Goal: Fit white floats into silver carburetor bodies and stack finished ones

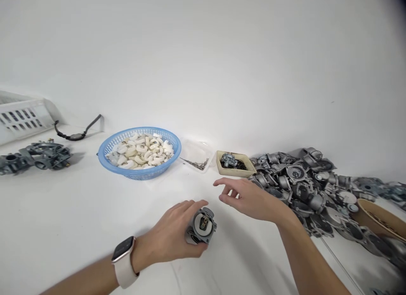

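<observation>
My left hand (173, 235), with a pale watch on the wrist, grips a grey metal carburetor body (203, 226) just above the white table, its round opening facing up. My right hand (250, 197) hovers to the right of it with fingers spread and nothing in them, its fingertips pointing left toward a clear tray of thin metal pins (196, 161). A small beige tray (236, 164) with dark small parts lies just beyond that hand.
A blue basket (139, 170) of white curved plastic pieces stands at the centre back. A large heap of grey metal castings (317, 185) fills the right side, beside a brown bowl (380, 221). At far left lie assembled carburetors (36, 155), a white crate (22, 117) and a black strap (78, 132).
</observation>
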The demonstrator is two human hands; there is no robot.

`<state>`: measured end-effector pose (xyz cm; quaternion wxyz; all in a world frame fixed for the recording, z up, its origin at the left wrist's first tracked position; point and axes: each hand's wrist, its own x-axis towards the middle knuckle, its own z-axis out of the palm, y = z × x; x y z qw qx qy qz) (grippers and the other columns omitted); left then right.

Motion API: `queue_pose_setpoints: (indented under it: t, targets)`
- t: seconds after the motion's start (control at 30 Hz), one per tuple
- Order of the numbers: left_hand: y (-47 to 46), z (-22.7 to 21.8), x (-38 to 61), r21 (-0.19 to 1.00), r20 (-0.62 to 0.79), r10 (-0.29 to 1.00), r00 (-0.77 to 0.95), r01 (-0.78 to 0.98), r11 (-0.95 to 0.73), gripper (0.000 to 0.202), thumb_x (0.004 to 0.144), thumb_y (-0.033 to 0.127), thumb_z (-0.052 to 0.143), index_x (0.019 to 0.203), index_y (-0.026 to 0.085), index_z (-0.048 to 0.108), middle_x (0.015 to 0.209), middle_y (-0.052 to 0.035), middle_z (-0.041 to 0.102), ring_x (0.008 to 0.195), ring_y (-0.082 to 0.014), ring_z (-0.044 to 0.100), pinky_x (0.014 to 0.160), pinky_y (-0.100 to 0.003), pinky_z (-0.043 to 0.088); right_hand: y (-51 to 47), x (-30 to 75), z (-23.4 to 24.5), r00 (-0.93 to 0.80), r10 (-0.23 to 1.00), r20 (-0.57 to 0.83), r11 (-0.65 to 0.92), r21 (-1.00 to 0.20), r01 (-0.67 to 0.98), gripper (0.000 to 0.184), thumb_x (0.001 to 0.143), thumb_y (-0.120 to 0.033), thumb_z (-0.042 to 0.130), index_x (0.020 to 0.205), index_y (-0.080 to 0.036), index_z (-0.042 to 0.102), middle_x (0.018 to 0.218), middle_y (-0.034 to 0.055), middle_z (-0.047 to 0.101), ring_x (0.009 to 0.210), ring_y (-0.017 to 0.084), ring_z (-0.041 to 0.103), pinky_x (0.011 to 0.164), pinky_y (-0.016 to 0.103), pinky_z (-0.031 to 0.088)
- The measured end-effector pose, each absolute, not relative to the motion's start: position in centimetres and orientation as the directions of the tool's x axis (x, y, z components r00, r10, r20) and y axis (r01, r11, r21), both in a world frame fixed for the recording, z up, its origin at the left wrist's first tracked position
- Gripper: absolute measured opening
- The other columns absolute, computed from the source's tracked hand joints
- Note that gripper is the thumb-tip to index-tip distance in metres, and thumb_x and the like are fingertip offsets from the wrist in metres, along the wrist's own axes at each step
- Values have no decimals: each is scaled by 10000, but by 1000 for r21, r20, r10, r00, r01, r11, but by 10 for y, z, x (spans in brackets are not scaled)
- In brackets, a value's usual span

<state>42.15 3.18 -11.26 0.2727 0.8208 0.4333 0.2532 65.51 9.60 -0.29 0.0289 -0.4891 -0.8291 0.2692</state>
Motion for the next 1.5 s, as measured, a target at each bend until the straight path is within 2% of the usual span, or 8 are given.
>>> queue_pose_setpoints:
  t: [0.1, 0.2, 0.33, 0.47, 0.6, 0.73, 0.97, 1.5]
  targets:
    - [31, -113, 421, 662, 232, 811, 537, 524, -536, 912, 670, 280, 773, 1462, 340, 324, 1236, -33, 605, 1093, -267, 596, 982, -421, 489, 110, 640, 2, -555, 821, -132, 410, -540, 735, 412, 971, -449, 513, 1370, -343, 517, 1112, 1, 681, 921, 150, 650, 779, 259, 510]
    - [31, -115, 421, 658, 260, 797, 545, 503, -560, 982, 632, 421, 834, 1473, 327, 335, 1353, -62, 546, 1155, -294, 578, 1023, -440, 473, 132, 600, 12, -616, 786, -44, 510, -517, 688, 401, 970, -410, 517, 1366, -344, 521, 1160, -9, 666, 897, 123, 650, 773, 236, 519]
    - [33, -115, 421, 640, 249, 810, 531, 538, -549, 917, 699, 564, 797, 1466, 325, 356, 1315, -75, 579, 1123, -317, 599, 969, -472, 501, 167, 526, 23, -704, 710, 23, 688, -236, 687, 378, 978, -303, 481, 1349, -333, 545, 1289, -16, 624, 1055, 133, 620, 884, 235, 491]
    - [37, -111, 416, 600, 239, 775, 584, 539, -591, 897, 720, 530, 768, 1475, 295, 345, 1247, -82, 617, 1059, -321, 631, 921, -446, 521, 208, 469, 31, -671, 739, -60, 670, -35, 742, 317, 946, -214, 546, 1250, -252, 630, 1307, 55, 612, 1191, 217, 559, 995, 339, 446]
    - [41, -108, 409, 542, 238, 734, 636, 540, -643, 844, 764, 523, 719, 1471, 261, 341, 1164, -84, 642, 982, -306, 654, 859, -411, 529, 247, 459, 40, -483, 853, -198, 510, 117, 852, 273, 964, -349, 609, 1136, -141, 645, 1166, 96, 636, 1069, 210, 607, 957, 410, 501]
    - [42, -110, 407, 513, 274, 706, 653, 522, -681, 805, 786, 517, 689, 1464, 245, 352, 1122, -85, 651, 941, -302, 664, 803, -395, 533, 262, 485, 29, -272, 897, -349, 362, 226, 904, 277, 969, -370, 624, 1080, -117, 644, 1058, 69, 653, 951, 168, 641, 873, 365, 554]
    - [43, -110, 407, 526, 317, 704, 636, 500, -689, 752, 748, 471, 678, 1416, 237, 424, 1036, -74, 670, 857, -300, 669, 721, -383, 539, 252, 522, -39, -302, 835, -461, 401, 133, 906, 263, 972, -347, 624, 1089, -113, 644, 1064, 61, 656, 942, 162, 647, 850, 343, 568]
    - [36, -112, 410, 628, 282, 741, 609, 467, -622, 815, 719, 322, 696, 1470, 285, 380, 1198, -54, 641, 1058, -287, 644, 938, -407, 522, 234, 567, -46, -480, 866, -141, 465, -128, 876, 291, 991, -380, 589, 1134, -135, 653, 1117, 72, 665, 1047, 188, 638, 969, 406, 526]
